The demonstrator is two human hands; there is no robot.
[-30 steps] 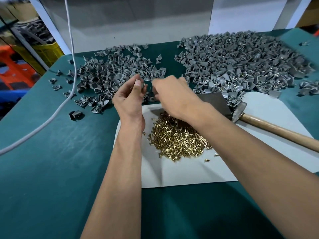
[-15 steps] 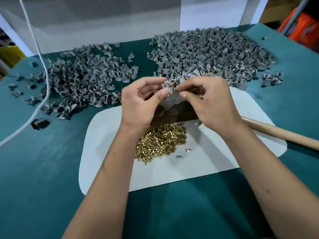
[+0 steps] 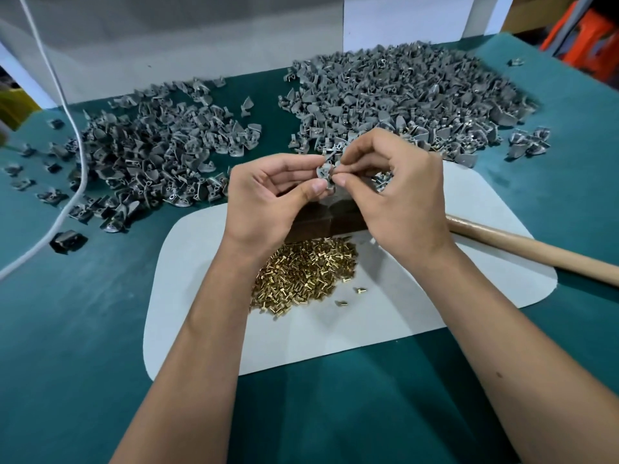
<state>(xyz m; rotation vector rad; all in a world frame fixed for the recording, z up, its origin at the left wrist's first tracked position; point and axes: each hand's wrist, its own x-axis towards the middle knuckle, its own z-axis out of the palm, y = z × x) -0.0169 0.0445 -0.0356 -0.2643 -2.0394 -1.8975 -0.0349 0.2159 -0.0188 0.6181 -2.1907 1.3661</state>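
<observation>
Both hands meet above the white mat at mid-table. My left hand pinches a small grey plastic part between thumb and fingers. My right hand pinches at the same part from the right with thumb and forefinger; whether it also holds a brass piece is hidden. Below the hands lies a heap of small brass inserts on the mat. Two piles of grey parts sit behind: a left pile and a larger right pile.
A dark block sits on the mat under my hands. A wooden hammer handle runs off to the right. A white cable hangs across the left side of the green table. Stray grey parts dot the far left.
My hands pulled back from the grey piles and came together over the mat holding one grey part. The view swung left and dipped down.
</observation>
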